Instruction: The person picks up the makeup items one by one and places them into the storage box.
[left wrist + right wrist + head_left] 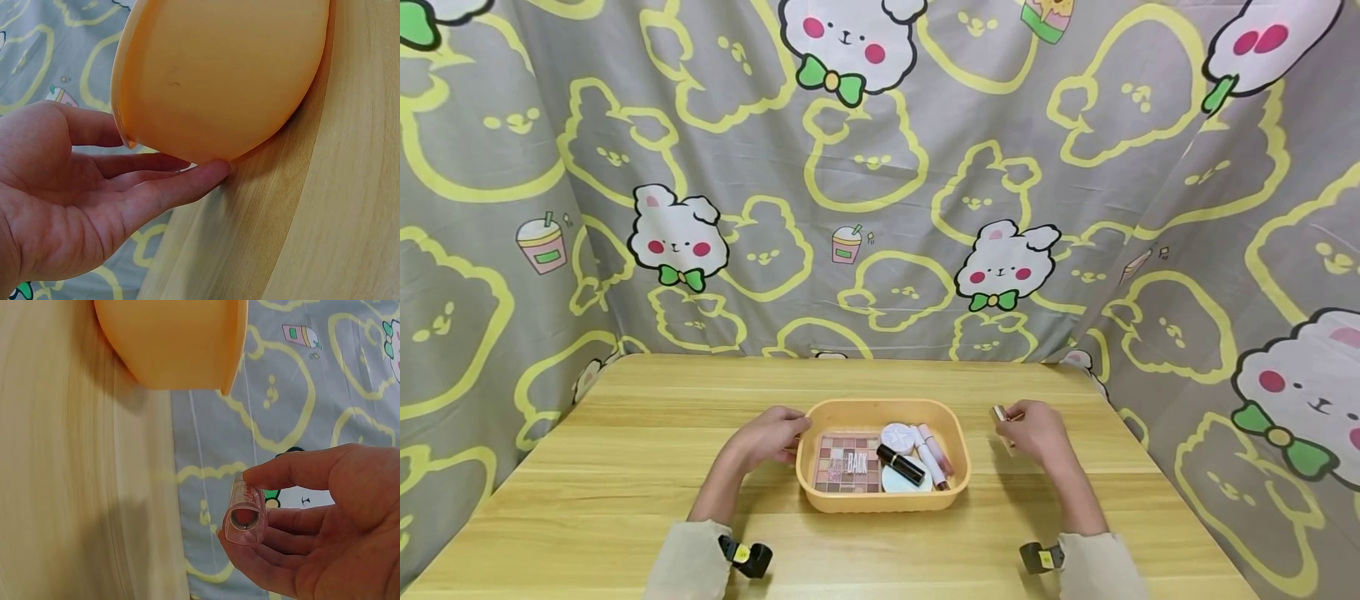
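A yellow plastic basin [887, 502] sits on the wooden table, holding several cosmetics. At its left end, my left hand [770, 437] holds the rim and outer wall; in the left wrist view the hand [81, 194] has one digit at the rim and a fingertip against the wall. To the right of the basin, apart from it, my right hand [1036, 429] pinches a small lipstick tube [245, 509] with clear pinkish sides and a reddish round centre. Inside the basin, an eyeshadow palette [848, 464] lies left of a black tube [901, 465].
Also in the basin are a white round compact [897, 437], a pale round case [895, 482] under the black tube, and slim pink tubes [931, 458]. A patterned grey curtain [760, 167] surrounds the table's [700, 392] back and sides.
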Demonstrator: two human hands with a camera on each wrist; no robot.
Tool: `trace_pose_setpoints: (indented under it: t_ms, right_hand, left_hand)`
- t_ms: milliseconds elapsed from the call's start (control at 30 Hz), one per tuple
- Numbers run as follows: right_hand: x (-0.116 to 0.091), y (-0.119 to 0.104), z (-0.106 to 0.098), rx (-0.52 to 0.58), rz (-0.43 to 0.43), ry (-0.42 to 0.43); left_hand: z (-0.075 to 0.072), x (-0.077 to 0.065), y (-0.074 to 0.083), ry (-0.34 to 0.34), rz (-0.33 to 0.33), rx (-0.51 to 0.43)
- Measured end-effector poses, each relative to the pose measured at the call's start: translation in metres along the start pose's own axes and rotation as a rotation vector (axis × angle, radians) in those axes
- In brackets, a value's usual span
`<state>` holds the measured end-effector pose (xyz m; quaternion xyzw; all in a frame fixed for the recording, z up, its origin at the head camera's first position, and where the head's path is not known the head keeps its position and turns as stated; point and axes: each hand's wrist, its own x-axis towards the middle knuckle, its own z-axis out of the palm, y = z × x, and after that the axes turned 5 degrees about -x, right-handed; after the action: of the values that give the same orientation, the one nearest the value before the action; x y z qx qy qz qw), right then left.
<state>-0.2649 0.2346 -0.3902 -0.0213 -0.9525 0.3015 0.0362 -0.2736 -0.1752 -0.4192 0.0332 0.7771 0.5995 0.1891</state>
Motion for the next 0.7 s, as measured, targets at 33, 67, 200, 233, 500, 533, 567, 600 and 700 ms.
trace_pose_setpoints:
  t_ms: [33,67,200,233,500,533,567,600,700]
  right_hand:
    - [0.0,-0.002,0.001,-0.001,-0.006,0.003]
    - [0.0,-0.003,0.002,-0.003,-0.013,0.006]
    - [-0.001,-0.01,0.005,-0.013,-0.032,0.015]
    - [-0.002,-0.012,0.006,-0.014,-0.033,0.014]
    - [-0.006,-0.027,0.008,-0.02,-0.054,0.024]
    - [-0.007,-0.029,0.009,-0.023,-0.056,0.028]
    - [-0.007,-0.03,0.009,-0.023,-0.057,0.03]
    - [-0.008,-0.032,0.009,-0.019,-0.057,0.028]
    - [-0.008,-0.036,0.011,-0.009,-0.056,0.021]
  left_hand:
    - [0.0,0.0,0.0,0.001,0.0,0.001]
    - [0.0,0.0,0.0,0.001,0.001,0.004]
    - [0.0,-0.001,0.0,-0.004,0.003,0.007]
    - [0.0,-0.001,0.0,-0.005,0.003,0.007]
    - [0.0,0.002,-0.001,0.011,-0.009,-0.006]
    - [0.001,0.002,-0.001,0.009,-0.006,-0.004]
    - [0.001,0.003,-0.001,0.013,-0.01,-0.011]
    - [0.001,0.003,-0.001,0.013,-0.011,-0.014]
    - [0.001,0.003,-0.001,0.016,-0.01,-0.012]
